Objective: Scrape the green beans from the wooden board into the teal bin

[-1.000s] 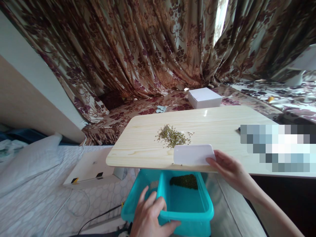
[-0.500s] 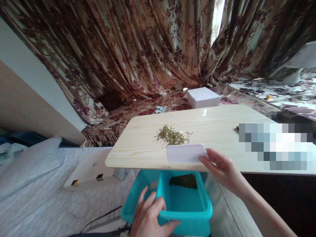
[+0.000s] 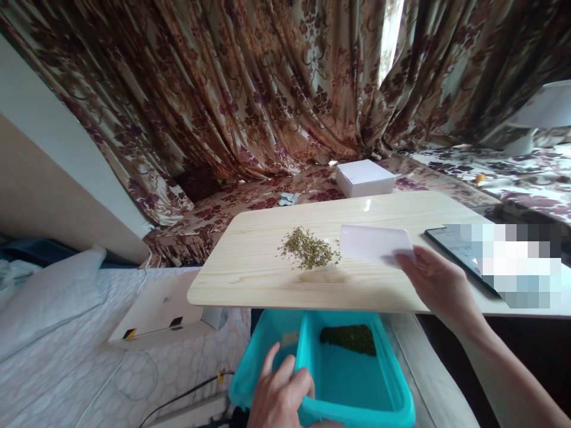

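My right hand (image 3: 439,285) grips the right end of a flat white plastic scraper (image 3: 377,244), tilted over the wooden tabletop. Left of the scraper lies a loose pile of small green beans (image 3: 310,248), which look like mung beans. Below the table's front edge is a teal two-compartment bin (image 3: 357,389). My left hand (image 3: 281,395) clasps its near rim by the divider, the index finger reaching over the left compartment. Dark green beans (image 3: 350,339) fill the back of the right compartment. Something pale (image 3: 291,339) lies in the left one, partly hidden.
A dark-edged tablet-like slab (image 3: 464,258), partly blurred out, lies on the right of the wooden table (image 3: 232,267). A white box (image 3: 366,178) stands behind it. To the left are a bed (image 3: 80,321), a flat carton (image 3: 156,303) and cables (image 3: 182,389).
My right hand has moved the scraper up and rightward, away from the beans' near edge. The bin and my left hand appear a little farther right and lower.
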Motion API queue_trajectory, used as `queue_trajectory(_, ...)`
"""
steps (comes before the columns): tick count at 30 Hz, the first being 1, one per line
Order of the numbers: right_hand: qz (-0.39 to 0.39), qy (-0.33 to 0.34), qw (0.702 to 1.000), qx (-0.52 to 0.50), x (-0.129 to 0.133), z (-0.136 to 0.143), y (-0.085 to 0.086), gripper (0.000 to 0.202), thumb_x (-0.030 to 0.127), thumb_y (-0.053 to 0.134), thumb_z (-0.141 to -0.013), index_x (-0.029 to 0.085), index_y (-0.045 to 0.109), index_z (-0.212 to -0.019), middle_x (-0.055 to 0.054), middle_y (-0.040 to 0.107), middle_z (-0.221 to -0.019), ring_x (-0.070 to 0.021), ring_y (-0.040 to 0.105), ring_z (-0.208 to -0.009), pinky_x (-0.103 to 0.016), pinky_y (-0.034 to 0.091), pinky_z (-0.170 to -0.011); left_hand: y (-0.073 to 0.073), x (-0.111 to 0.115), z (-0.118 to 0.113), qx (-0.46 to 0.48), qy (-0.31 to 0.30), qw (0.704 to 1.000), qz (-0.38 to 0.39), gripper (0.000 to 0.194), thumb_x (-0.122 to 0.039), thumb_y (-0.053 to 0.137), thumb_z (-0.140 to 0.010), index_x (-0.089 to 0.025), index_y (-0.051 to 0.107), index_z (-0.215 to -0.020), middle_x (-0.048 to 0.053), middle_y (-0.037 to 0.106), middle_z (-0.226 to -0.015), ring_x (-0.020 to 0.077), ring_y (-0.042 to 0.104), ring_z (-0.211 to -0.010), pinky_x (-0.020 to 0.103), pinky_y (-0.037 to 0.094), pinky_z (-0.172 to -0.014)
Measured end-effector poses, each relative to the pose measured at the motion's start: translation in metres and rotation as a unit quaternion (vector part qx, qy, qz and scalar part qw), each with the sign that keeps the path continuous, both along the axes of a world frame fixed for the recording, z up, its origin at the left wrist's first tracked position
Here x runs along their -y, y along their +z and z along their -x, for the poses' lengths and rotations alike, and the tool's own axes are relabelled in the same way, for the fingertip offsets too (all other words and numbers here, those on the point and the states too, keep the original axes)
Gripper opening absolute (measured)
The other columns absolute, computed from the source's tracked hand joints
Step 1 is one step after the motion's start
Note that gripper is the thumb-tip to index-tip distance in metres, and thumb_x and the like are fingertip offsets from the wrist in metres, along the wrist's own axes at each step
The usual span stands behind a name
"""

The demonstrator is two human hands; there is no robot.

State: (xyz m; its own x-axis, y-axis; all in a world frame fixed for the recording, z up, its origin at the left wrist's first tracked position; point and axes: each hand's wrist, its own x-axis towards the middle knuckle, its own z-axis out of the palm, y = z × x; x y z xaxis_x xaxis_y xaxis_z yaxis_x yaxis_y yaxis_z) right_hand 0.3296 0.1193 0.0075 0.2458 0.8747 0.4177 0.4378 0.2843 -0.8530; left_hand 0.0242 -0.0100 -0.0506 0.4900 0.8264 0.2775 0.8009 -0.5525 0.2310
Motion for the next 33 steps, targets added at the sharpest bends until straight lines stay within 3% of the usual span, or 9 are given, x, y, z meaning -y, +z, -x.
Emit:
queue_trajectory(9, 0.003, -0.016, 1.000, 0.010, -0.015, 0.004, -0.014, 0.019, 0.044, 0.061, -0.078, 0.025, 0.062, -0.078, -0.005, 0.074, -0.076, -0.0257, 0.071, -0.072, -0.038, 0.057, -0.067, -0.004, -0.005, 0.005, -0.029, -0.029, 0.999, 0.004, 0.032, -0.044, 0.074, -0.079, -0.023, 0.050, -0.074, -0.007, 0.050, -0.069, 0.0143, 0.063, -0.061, 0.057, 0.052, -0.096)
queue_trajectory(15, -0.007, 0.026, 0.999, -0.019, -0.011, 0.004, -0.015, 0.025, 0.047, 0.061, -0.079, 0.025, 0.065, -0.089, -0.005, 0.075, -0.083, -0.0228, 0.071, -0.076, -0.035, 0.058, -0.069, -0.003, -0.003, 0.002, -0.016, -0.009, 1.000, 0.016, 0.037, -0.045, 0.080, -0.073, -0.023, 0.050, -0.074, -0.006, 0.052, -0.071, 0.0159, 0.064, -0.066, 0.057, 0.051, -0.098)
queue_trajectory(21, -0.001, 0.031, 0.999, -0.009, -0.010, 0.005, -0.012, 0.025, 0.048, 0.063, -0.079, 0.024, 0.065, -0.085, -0.005, 0.075, -0.081, -0.0248, 0.072, -0.077, -0.038, 0.059, -0.071, -0.002, -0.003, 0.000, -0.015, -0.011, 1.000, 0.015, 0.038, -0.049, 0.077, -0.076, -0.023, 0.050, -0.073, -0.006, 0.051, -0.069, 0.0150, 0.064, -0.063, 0.057, 0.050, -0.100)
queue_trajectory(26, 0.007, 0.058, 0.998, -0.014, 0.002, 0.003, -0.007, 0.025, 0.049, 0.064, -0.080, 0.025, 0.065, -0.086, -0.004, 0.074, -0.080, -0.0228, 0.071, -0.077, -0.034, 0.059, -0.067, -0.001, -0.002, 0.001, -0.010, -0.002, 1.000, 0.021, 0.038, -0.045, 0.082, -0.071, -0.023, 0.051, -0.072, -0.007, 0.051, -0.069, 0.0150, 0.063, -0.064, 0.056, 0.050, -0.100)
queue_trajectory(33, 0.012, 0.049, 0.998, -0.031, 0.005, 0.004, -0.002, 0.026, 0.049, 0.065, -0.079, 0.024, 0.065, -0.087, -0.003, 0.074, -0.080, -0.0206, 0.071, -0.075, -0.030, 0.058, -0.067, 0.000, -0.002, -0.001, -0.009, 0.007, 1.000, 0.019, 0.036, -0.041, 0.081, -0.070, -0.023, 0.050, -0.071, -0.008, 0.050, -0.069, 0.0137, 0.062, -0.062, 0.055, 0.049, -0.100)
